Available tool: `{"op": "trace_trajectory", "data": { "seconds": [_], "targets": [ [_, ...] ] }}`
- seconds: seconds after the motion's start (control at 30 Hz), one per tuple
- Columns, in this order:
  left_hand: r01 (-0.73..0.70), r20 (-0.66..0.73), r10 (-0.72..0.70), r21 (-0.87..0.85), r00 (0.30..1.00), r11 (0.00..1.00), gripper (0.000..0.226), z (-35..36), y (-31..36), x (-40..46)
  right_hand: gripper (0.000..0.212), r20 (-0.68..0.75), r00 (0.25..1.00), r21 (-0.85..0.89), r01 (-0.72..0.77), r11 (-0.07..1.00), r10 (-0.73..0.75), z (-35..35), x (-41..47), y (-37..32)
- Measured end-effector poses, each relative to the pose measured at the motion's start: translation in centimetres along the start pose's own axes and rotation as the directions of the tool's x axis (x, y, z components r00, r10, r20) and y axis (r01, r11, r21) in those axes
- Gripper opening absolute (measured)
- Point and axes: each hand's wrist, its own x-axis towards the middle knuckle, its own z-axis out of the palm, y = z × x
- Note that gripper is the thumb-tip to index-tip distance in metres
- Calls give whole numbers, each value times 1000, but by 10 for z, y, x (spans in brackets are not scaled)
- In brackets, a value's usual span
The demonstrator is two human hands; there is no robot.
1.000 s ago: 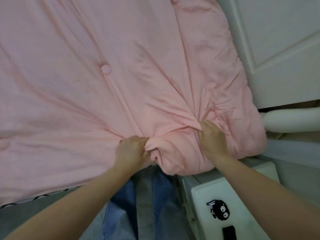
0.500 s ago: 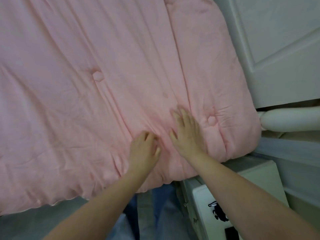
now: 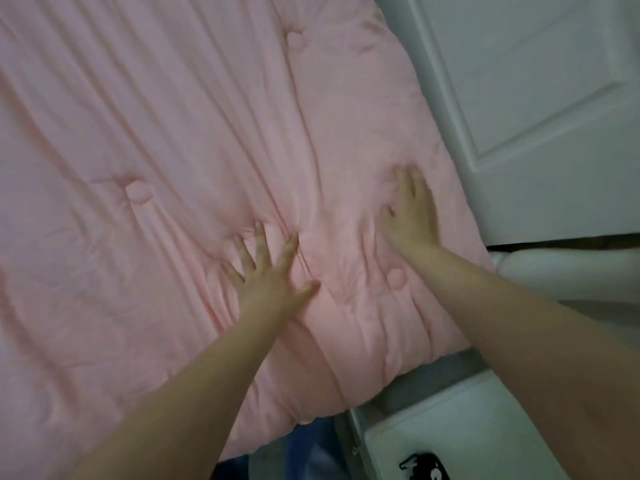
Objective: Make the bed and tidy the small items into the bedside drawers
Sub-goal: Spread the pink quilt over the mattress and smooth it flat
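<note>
I see my left hand (image 3: 268,275) and right hand (image 3: 410,216) pressing flat, fingers spread wide, on the pink tufted quilt (image 3: 173,150); no writing readable.

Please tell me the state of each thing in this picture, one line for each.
Pink quilt: spread flat, still creased.
Left hand: open, fingers spread, pressing the quilt.
Right hand: open, flat on the quilt, blurred.
Bedside cabinet: beside the bed; drawers out of view.
</note>
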Motion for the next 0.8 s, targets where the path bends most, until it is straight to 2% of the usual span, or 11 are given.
{"op": "trace_trajectory", "data": {
  "seconds": [0.1,0.17,0.23,0.33,0.37,0.43,0.5,0.57,0.63,0.7,0.8],
  "targets": [
    [-10,1,10,54,1000,999,97,6,-1,10,103,83,993,-151,-70,986,83,-5,54,16],
    [-33,-9,33,90,999,995,98,10,-3,14,124,150,973,-171,-147,974,173,-5,78,20],
    [-45,-16,47,108,999,993,98,15,-6,21,130,174,962,-84,-200,976,212,1,101,26],
    [-63,-21,67,163,997,985,98,18,-7,33,131,107,968,122,-241,963,228,6,128,30],
    [-64,-18,68,178,997,982,98,17,-7,36,129,97,961,132,-271,953,260,7,134,29],
    [-58,-10,61,185,998,981,98,15,-5,38,119,86,960,-15,-267,964,267,4,138,24],
    [-41,-19,45,175,999,984,98,11,-3,35,98,134,989,-150,-48,988,69,-2,136,16],
    [-23,-42,29,135,999,991,98,7,3,30,80,230,964,-184,180,966,-135,-12,135,10],
    [-14,-72,21,98,997,995,97,3,9,24,75,207,948,-292,297,909,-244,-30,134,10],
    [-55,-124,65,86,990,995,97,-3,17,17,68,111,948,-466,315,827,-299,-57,131,18],
    [-216,-158,232,113,960,970,90,-2,27,10,44,105,976,-652,212,728,-189,-91,131,39]
  ]
}}
